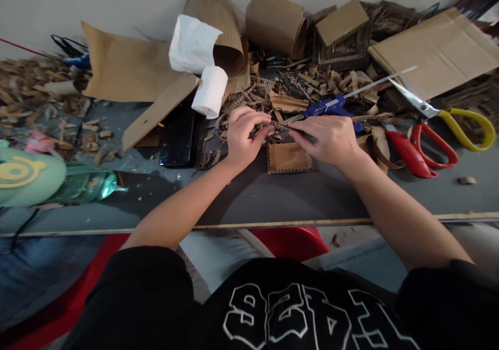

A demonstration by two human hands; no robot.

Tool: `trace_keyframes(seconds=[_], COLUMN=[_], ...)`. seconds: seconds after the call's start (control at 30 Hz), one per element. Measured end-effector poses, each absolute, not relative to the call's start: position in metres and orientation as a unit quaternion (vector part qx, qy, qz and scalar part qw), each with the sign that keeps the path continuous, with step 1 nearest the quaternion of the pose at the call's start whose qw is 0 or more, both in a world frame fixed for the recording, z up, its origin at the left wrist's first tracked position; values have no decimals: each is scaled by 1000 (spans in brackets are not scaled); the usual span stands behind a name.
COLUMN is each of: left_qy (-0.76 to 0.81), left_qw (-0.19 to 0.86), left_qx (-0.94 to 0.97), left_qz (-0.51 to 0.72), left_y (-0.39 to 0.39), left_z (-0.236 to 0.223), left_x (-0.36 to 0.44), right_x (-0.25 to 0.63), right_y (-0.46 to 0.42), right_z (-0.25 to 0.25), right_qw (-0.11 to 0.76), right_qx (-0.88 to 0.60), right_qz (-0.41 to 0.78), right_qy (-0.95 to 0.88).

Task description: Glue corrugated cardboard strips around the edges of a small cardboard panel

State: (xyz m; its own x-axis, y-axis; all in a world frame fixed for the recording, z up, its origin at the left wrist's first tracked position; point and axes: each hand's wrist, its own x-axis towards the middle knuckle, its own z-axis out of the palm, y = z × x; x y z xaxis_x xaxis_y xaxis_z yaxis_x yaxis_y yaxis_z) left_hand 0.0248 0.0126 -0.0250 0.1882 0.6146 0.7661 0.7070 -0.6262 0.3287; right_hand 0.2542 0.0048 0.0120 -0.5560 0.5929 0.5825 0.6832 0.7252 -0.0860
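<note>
My left hand [247,135] is closed in a pinch, thumb against fingertips, behind a small open cardboard box. My right hand [326,138] pinches from the other side, its fingertips pointing left. Between them shows a thin brown piece that looks like a cardboard strip, mostly hidden by the fingers and hard to separate from the scraps behind. The shallow box [290,157], with corrugated edges, lies on the table just below the fingertips. A blue glue gun [327,106] with a clear glue stick lies behind my right hand.
Cardboard scraps cover the table's back. Yellow-handled scissors [468,126] and a red-handled tool [413,150] lie at right. Left are a dark phone [178,139], a paper roll [210,92], a cardboard strip [159,112] and a green bottle [86,183]. Cardboard tubes [275,22] stand behind.
</note>
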Motion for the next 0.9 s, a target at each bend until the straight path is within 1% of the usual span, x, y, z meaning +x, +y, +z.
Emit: trace_keyframes(seconds=[0.27,0.47,0.53,0.67,0.8,0.9], left_qy=[-427,-412,-404,-400,-365,-354], left_qw=[20,101,113,91,55,70], left_qx=[-762,-774,-776,-792,-816,-817], left_qz=[-486,-470,-471,-453,-445,-449], left_y=[8,10,11,10,8,9], left_z=[-25,-28,-28,-26,-26,-29], left_x=[27,27,27,28,28,27], right_x=[255,254,253,253,252,252], right_y=[6,6,5,4,3,2], right_z=[11,9,9,9,10,11], right_qw=[291,300,295,270,284,284], right_qx=[-365,-372,-369,-347,-326,-330], right_qz=[-59,-67,-67,-71,-80,-70], right_qy=[-882,-876,-879,-895,-898,-897])
